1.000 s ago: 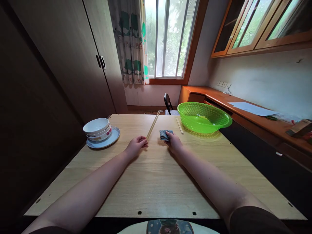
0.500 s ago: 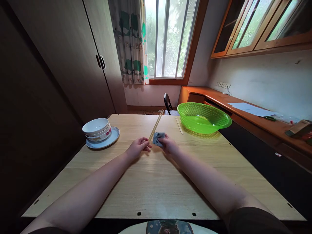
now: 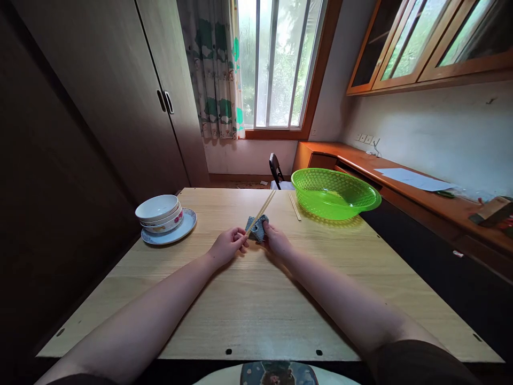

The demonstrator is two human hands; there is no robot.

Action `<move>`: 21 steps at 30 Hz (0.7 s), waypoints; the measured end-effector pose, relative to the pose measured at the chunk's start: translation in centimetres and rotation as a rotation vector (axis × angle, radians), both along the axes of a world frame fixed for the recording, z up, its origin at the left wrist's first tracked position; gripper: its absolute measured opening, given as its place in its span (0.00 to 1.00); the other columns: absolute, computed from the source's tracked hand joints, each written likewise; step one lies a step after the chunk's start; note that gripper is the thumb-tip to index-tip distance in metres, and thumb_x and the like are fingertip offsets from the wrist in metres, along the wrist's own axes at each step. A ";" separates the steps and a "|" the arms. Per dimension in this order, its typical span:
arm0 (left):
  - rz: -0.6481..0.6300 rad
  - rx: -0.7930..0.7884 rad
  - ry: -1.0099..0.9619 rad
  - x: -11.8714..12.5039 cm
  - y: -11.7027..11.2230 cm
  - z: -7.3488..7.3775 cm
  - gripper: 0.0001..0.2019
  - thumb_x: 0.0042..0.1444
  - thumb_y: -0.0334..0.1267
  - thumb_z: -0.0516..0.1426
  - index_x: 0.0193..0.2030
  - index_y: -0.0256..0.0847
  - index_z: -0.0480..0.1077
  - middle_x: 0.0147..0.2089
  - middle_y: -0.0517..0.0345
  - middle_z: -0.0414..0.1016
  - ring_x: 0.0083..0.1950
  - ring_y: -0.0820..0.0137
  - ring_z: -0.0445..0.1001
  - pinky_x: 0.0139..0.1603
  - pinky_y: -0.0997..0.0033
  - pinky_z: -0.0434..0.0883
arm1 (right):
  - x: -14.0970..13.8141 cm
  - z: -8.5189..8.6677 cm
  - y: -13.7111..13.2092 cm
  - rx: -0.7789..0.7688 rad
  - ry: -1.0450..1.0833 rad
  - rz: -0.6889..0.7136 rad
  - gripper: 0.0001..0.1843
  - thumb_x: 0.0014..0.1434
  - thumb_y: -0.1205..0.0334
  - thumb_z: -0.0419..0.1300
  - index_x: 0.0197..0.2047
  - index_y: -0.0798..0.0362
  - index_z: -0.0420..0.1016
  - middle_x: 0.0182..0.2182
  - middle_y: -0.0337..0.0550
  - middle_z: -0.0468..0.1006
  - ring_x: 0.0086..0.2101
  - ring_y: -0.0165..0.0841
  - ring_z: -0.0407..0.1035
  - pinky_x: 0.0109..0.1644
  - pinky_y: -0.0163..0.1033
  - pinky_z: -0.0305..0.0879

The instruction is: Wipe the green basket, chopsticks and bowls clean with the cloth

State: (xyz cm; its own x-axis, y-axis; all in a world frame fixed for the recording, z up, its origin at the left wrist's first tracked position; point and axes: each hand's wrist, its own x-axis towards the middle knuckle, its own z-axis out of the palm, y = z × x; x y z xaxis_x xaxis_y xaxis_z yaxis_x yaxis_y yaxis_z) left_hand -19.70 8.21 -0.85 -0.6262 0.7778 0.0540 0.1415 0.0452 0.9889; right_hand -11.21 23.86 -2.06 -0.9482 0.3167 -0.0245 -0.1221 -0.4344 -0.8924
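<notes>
My left hand [image 3: 226, 247] is closed on the near end of a pair of wooden chopsticks [image 3: 264, 206], which slant away toward the far right, lifted off the table. My right hand [image 3: 276, 241] pinches a small grey-blue cloth [image 3: 256, 227] and holds it against the chopsticks just beyond my left fingers. Both hands are over the middle of the light wooden table [image 3: 248, 299].
A green plastic basket [image 3: 334, 193] stands at the table's far right, with a single chopstick [image 3: 295, 206] lying beside it. Stacked bowls [image 3: 159, 212] on a plate [image 3: 166, 233] sit at the far left. A chair [image 3: 276, 170] stands behind the table; a counter [image 3: 420, 200] runs along the right.
My right hand carried the cloth left from the table to the chopsticks. My left hand raised the chopsticks, whose far end swung to the right.
</notes>
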 end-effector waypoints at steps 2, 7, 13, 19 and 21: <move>-0.021 -0.009 0.053 0.0 0.0 -0.1 0.12 0.52 0.44 0.59 0.38 0.38 0.67 0.27 0.58 0.75 0.26 0.72 0.74 0.29 0.72 0.70 | 0.2 0.0 -0.4 0.027 0.019 0.094 0.23 0.48 0.41 0.66 0.36 0.52 0.77 0.32 0.42 0.80 0.32 0.33 0.72 0.37 0.38 0.65; -0.116 -0.035 0.165 -0.2 0.1 -0.8 0.09 0.53 0.40 0.57 0.39 0.38 0.70 0.31 0.56 0.76 0.31 0.70 0.75 0.33 0.71 0.71 | 0.7 -0.1 -1.2 0.068 0.017 0.126 0.18 0.44 0.55 0.71 0.38 0.54 0.78 0.34 0.44 0.81 0.33 0.34 0.73 0.42 0.41 0.66; -0.106 -0.083 0.143 -0.4 0.3 -0.6 0.11 0.54 0.43 0.57 0.38 0.38 0.70 0.29 0.56 0.76 0.28 0.70 0.74 0.32 0.70 0.70 | 0.2 -0.2 0.2 0.015 -0.016 0.098 0.15 0.45 0.56 0.70 0.36 0.54 0.78 0.32 0.43 0.81 0.32 0.34 0.73 0.41 0.41 0.68; -0.101 -0.151 0.179 -1.3 -0.4 -0.3 0.11 0.52 0.46 0.57 0.36 0.40 0.69 0.28 0.58 0.77 0.30 0.69 0.75 0.34 0.69 0.70 | -0.7 -0.1 3.5 -0.102 0.003 -0.095 0.08 0.48 0.61 0.69 0.32 0.52 0.75 0.29 0.40 0.80 0.31 0.32 0.73 0.43 0.40 0.71; -0.105 -0.183 0.222 -1.7 -0.6 -0.1 0.11 0.52 0.46 0.56 0.36 0.41 0.70 0.28 0.58 0.77 0.30 0.68 0.75 0.35 0.69 0.69 | -0.8 0.0 4.6 -0.121 0.023 -0.141 0.06 0.49 0.63 0.67 0.31 0.52 0.74 0.29 0.39 0.80 0.31 0.32 0.74 0.43 0.40 0.72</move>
State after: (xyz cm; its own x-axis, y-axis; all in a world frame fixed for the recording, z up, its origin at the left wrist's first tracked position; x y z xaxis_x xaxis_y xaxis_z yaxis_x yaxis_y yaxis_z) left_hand -21.42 7.59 -0.98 -0.5307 0.8469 0.0337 0.3664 0.1933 0.9102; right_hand -12.04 28.51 -2.08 -0.8952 0.4430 -0.0491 -0.2093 -0.5152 -0.8311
